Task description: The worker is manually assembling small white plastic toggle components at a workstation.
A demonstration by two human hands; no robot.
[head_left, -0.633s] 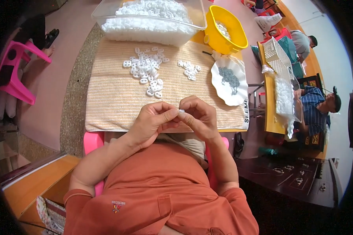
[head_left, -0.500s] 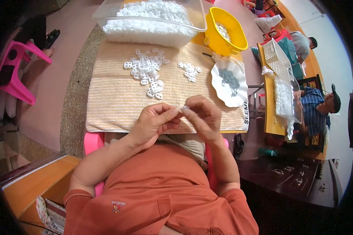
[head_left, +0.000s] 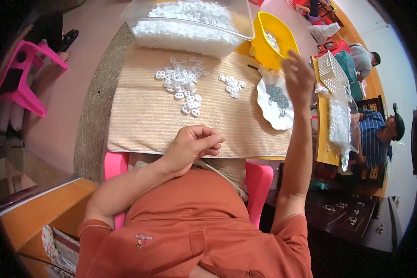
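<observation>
Above the near edge of the towel-covered table, my left hand is closed, thumb pressed to the curled fingers. Whatever it holds, if anything, is hidden. My right hand is raised at the right, beside the yellow plastic basin, and motion smears its fingers. Small whitish pieces lie inside the basin. A pile of white plastic two-holed oval pieces is on the towel, with a smaller cluster of white pieces to its right. A white wavy-edged dish holds small grey-blue parts.
At the far edge stands a clear plastic tub heaped with white pieces. Pink chair arms flank me. To the right, a person in a striped shirt sits at another table with a white-filled container. A pink stool is at left.
My right hand has left my left hand and swung up and right to the yellow basin. My left hand stays near the table edge, still closed. The view has shifted slightly.
</observation>
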